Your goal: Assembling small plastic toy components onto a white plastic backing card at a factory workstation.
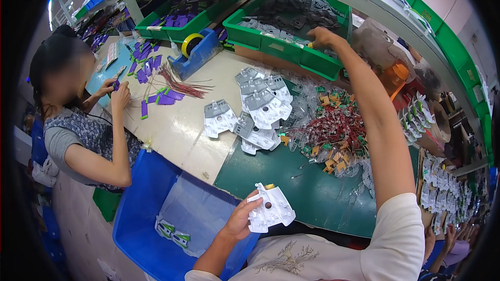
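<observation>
The bench [192, 125] is strewn with grey plates [260, 105] near its middle. At its far edge, a green bin [271, 47] is reached into by the right hand [321, 36]; its fingers cannot be made out. Past the near edge, a white plate [271, 211] is clamped at its left side by the left hand [240, 221]. It is judged light, stiff, thin and somewhat brittle; it is best gripped by the rim.

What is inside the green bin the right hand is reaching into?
The green bin holds a heap of dark grey and lighter grey flat plastic parts. The right hand rests at its near rim, covering whatever its fingertips touch. The bin's bottom is buried.
</observation>
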`<state>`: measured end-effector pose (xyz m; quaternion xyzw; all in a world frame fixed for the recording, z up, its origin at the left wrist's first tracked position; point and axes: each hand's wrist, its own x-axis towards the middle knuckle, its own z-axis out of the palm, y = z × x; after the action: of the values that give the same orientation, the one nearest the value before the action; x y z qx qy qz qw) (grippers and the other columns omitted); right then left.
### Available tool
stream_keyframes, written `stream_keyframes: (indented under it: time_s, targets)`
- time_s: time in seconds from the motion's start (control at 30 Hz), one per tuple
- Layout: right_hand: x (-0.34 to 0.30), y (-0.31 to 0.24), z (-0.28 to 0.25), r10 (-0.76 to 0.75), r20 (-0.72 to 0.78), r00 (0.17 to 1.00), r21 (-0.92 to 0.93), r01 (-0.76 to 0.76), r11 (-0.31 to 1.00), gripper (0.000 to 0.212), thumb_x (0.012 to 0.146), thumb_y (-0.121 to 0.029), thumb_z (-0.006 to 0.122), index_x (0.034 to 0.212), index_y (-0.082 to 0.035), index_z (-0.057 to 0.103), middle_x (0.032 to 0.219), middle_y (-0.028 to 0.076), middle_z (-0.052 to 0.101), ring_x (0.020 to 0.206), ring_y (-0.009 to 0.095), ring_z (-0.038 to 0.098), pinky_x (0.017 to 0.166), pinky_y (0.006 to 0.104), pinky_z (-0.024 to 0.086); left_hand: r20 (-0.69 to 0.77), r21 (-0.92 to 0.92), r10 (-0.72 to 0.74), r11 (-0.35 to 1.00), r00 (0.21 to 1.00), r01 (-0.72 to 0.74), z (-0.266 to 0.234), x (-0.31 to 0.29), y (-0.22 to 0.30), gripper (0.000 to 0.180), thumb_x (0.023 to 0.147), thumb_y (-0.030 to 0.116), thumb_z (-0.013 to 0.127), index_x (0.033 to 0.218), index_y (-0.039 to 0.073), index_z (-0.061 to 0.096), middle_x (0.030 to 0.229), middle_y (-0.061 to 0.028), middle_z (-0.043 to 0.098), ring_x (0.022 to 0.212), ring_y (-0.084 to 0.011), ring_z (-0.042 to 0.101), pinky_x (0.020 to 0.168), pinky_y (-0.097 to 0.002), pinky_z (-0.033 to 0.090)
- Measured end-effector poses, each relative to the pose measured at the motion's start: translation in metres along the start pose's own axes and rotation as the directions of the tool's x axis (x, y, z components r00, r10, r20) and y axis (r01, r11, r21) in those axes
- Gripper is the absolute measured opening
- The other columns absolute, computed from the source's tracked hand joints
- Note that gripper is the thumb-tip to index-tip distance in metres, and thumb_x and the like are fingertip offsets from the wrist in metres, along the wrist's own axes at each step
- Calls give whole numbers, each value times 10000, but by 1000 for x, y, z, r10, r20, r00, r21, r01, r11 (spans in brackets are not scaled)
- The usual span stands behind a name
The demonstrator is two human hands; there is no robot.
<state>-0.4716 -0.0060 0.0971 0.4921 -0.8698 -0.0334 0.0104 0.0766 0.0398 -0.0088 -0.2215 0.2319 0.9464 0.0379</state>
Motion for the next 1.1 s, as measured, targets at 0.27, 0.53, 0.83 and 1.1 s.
stream_keyframes:
  time_s: [0.27, 0.53, 0.83, 1.1]
  targets:
    - [-14, -19, -2, -36, -32, 999, 78, 39, 996, 471, 615, -94, 688, 1083, -43, 663, 1054, 187, 654, 995, 327, 625, 859, 382, 503, -9, 48, 71, 996, 997, -70, 20, 8, -9, 456, 893, 98, 581, 1314, 26, 420, 1108, -74, 607, 982, -161, 626, 858, -301, 506]
    - [-124, -84, -57, -57, -649, 759, 398, 402, 825, 202, 753, -78, 633, 942, -34, 691, 889, 173, 659, 811, 308, 647, 721, 393, 500, -117, 213, 268, 947, 956, -239, 18, 11, -2, 354, 831, -4, 620, 1175, -14, 537, 1038, -82, 645, 899, -148, 642, 805, -292, 519]
    - [-323, -206, -43, -570, -626, 532, 98, 779, 619, 369, 630, -96, 663, 997, -54, 666, 846, 53, 549, 802, 233, 563, 750, 388, 455, 23, 359, 536, 784, 844, -507, 45, 40, 0, 309, 860, 27, 589, 1167, 5, 555, 1027, -41, 637, 884, -90, 599, 784, -251, 480]
    - [-330, -200, -36, -550, -567, 614, 266, 768, 583, 370, 628, -90, 671, 997, -71, 642, 909, 76, 573, 863, 274, 555, 819, 434, 423, 137, 446, 547, 710, 826, -545, 75, 32, 6, 313, 860, 72, 558, 1164, -5, 547, 1028, -37, 617, 908, -92, 573, 805, -253, 474]
